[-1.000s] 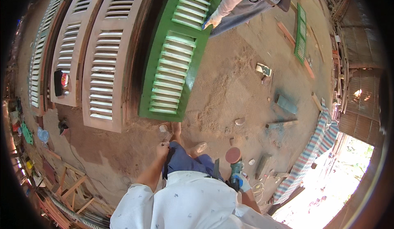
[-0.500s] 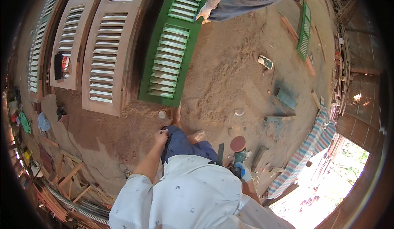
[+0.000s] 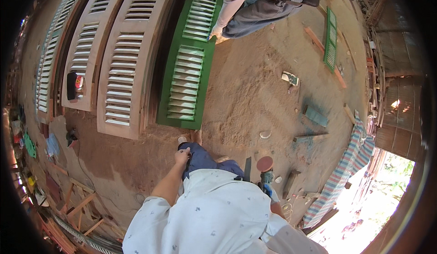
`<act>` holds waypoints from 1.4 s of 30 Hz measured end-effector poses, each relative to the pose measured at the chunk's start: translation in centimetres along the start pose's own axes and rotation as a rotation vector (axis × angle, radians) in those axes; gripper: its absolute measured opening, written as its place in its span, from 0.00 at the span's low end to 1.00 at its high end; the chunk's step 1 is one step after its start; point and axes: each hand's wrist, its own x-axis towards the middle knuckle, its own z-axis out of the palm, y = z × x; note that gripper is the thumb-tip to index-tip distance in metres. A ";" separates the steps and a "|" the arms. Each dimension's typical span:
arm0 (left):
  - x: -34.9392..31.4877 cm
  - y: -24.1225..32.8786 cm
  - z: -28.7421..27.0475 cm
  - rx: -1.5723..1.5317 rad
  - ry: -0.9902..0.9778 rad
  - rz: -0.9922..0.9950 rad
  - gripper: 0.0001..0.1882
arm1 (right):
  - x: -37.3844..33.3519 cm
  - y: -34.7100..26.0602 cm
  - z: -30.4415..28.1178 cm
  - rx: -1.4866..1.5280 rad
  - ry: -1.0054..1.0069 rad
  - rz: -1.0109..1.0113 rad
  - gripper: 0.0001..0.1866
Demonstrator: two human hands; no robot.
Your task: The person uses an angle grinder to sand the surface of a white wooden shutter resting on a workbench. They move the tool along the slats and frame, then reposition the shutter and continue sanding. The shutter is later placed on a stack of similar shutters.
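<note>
My right hand (image 3: 270,193), in a blue and white glove, is wrapped round a power sander (image 3: 266,177) with a round reddish-brown disc (image 3: 264,164) facing up. It hangs low at my right side, partly hidden by my shirt. My left hand (image 3: 183,154) is bare and curled in by my left thigh, over the dark blue shorts (image 3: 209,157). Whether anything small is in its fingers cannot be made out. Ahead of me lies a green louvred shutter (image 3: 185,83). Another person's hand (image 3: 215,32) touches its right edge.
Unpainted louvred shutters (image 3: 122,76) stand to the left, one with a dark and red item (image 3: 74,85) on it. A smaller green shutter (image 3: 331,40) lies far right. Wood pieces (image 3: 316,116) dot the dirt floor. A striped sheet (image 3: 339,174) hangs by the bright opening; a wooden frame (image 3: 79,204) sits left.
The shutters sit slightly lower and further right in view. The other person's gripping hand has shifted along the green shutter's edge. The sander stays in my right hand, more hidden by my shirt.
</note>
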 end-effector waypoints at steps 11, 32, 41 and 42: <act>0.1 2.2 -1.9 -0.054 0.047 0.033 0.09 | -1.4 1.7 -1.0 0.061 -0.016 -0.033 0.10; -2.0 -0.9 2.8 -0.150 0.146 0.009 0.11 | 3.5 -5.4 -5.1 0.143 -0.029 0.000 0.11; -1.6 1.1 14.3 0.005 0.157 0.159 0.15 | 13.4 -18.0 -5.1 0.115 -0.130 0.037 0.12; -1.8 1.9 17.1 0.043 0.178 0.225 0.14 | 14.4 -19.6 -5.3 0.112 -0.137 0.040 0.12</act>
